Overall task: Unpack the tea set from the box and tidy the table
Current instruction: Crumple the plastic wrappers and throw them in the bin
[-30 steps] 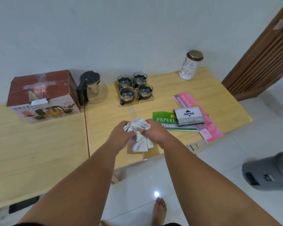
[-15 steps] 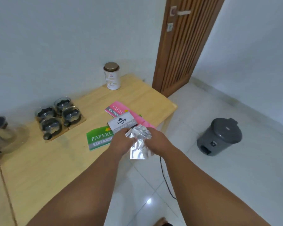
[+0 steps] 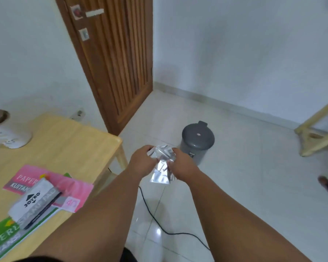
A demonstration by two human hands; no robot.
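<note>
Head view: left hand (image 3: 143,163) and right hand (image 3: 182,165) grip crumpled silver wrapper (image 3: 162,163) above floor, near grey bin (image 3: 197,142).

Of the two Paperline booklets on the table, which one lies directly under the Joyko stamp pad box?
Both: the stamp pad box rests across the pink booklet and the green booklet, which lies nearer the camera.

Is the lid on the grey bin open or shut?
Shut. The lid lies flat over the bin, with no gap showing and nothing of the inside visible. It stands on the floor just beyond the hands.
</note>
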